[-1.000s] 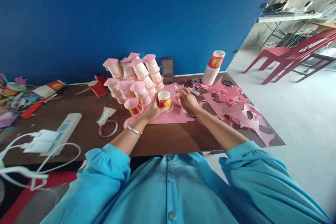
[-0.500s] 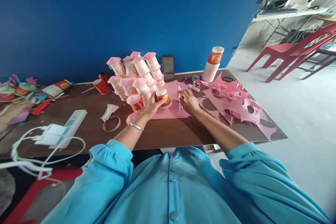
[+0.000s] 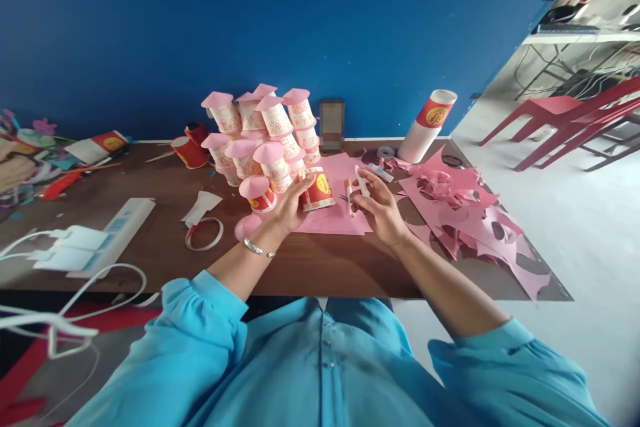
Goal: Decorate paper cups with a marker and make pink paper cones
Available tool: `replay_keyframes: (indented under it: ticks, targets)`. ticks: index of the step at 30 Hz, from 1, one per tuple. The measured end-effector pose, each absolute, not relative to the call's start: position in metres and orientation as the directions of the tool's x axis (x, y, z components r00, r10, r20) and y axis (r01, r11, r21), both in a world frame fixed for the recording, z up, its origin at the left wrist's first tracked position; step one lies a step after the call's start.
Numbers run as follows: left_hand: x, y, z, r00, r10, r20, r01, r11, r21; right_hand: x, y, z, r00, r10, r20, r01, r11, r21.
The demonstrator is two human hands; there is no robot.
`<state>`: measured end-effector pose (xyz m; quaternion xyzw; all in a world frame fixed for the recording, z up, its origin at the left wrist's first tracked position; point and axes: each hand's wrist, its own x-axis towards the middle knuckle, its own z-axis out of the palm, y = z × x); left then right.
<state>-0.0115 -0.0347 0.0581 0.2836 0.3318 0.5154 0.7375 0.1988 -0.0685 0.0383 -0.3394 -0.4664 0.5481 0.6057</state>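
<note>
Steadying the red cup (image 3: 316,196) at the frame's centre, my left fingers (image 3: 302,185) half-curled round its side, I pinch a white stick (image 3: 361,182) in my right fingers (image 3: 375,180), and the next move seems to call for a still cup.

A smooth, tapered red-and-gold paper cup (image 3: 316,193); flat, matt pink paper sheets (image 3: 335,223); a glossy, curved silver metal bangle (image 3: 253,246); a silky turquoise cloth shirt (image 3: 280,360).

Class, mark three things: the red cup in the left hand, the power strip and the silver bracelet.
Red cup (image 3: 317,192): head view, on its printed side.
Power strip (image 3: 131,221): head view, on its far half.
Silver bracelet (image 3: 252,247): head view, on its band.
</note>
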Motion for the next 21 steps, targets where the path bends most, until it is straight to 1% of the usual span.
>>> replay_keyframes:
  ticks: [2, 4, 6, 8, 11, 14, 17, 21]
  targets:
    - [-0.015, -0.034, 0.056, 0.282, 0.939, -0.195, -0.566, 0.327, 0.757, 0.201, -0.073, 0.036, -0.082, 0.965, 0.249, -0.288, 0.216, -0.933]
    - [-0.020, -0.034, 0.053, 0.341, 0.922, -0.182, -0.549, 0.352, 0.758, 0.202, -0.078, 0.034, -0.119, 0.945, 0.304, -0.179, 0.281, -0.943]
    - [-0.023, -0.033, 0.050, 0.382, 0.908, -0.172, -0.534, 0.369, 0.761, 0.200, -0.082, 0.032, -0.119, 0.929, 0.352, -0.067, 0.346, -0.936]
    - [-0.025, -0.032, 0.046, 0.382, 0.910, -0.159, -0.522, 0.354, 0.776, 0.197, -0.085, 0.032, -0.088, 0.920, 0.383, -0.019, 0.383, -0.924]
    - [-0.025, -0.031, 0.039, 0.330, 0.933, -0.146, -0.551, 0.316, 0.772, 0.194, -0.088, 0.033, -0.044, 0.921, 0.386, -0.052, 0.384, -0.922]
    - [-0.024, -0.029, 0.030, 0.312, 0.940, -0.141, -0.599, 0.309, 0.739, 0.195, -0.088, 0.033, -0.028, 0.934, 0.357, -0.153, 0.349, -0.924]
    - [-0.025, -0.030, 0.022, 0.337, 0.930, -0.147, -0.607, 0.334, 0.721, 0.196, -0.086, 0.033, -0.009, 0.955, 0.296, -0.250, 0.285, -0.925]
    - [-0.028, -0.034, 0.017, 0.405, 0.905, -0.130, -0.591, 0.367, 0.718, 0.195, -0.086, 0.036, 0.023, 0.966, 0.259, -0.281, 0.254, -0.925]
